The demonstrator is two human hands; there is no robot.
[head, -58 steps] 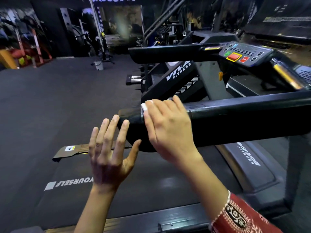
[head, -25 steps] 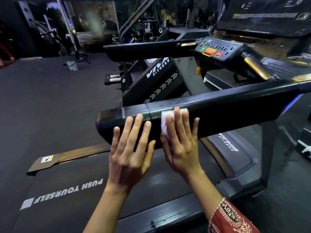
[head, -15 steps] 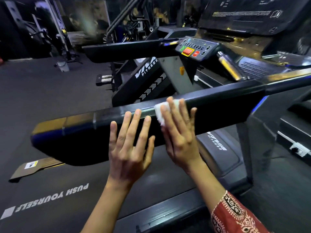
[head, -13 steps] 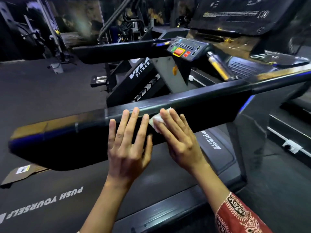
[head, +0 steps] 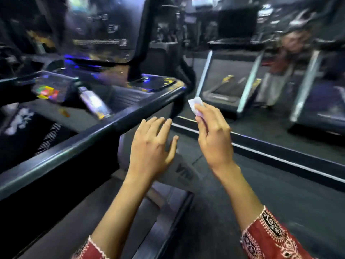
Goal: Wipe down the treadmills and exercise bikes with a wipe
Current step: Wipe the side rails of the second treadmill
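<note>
Wipe (head: 194,104), perhaps crumpled, in right hand (head: 214,141)

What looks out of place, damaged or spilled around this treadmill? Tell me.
Nothing stands out. The small white wipe is pinched in the right hand, clear of the black treadmill handrail; blur hides detail.

The wipe (head: 195,105) is a small, crumpled white wad, pinched at the fingertips of the right hand (head: 212,135) and held in the air. It sits just beyond the far end of the treadmill's glossy black handrail (head: 93,135), which slants up from lower left, and does not touch it.
</note>
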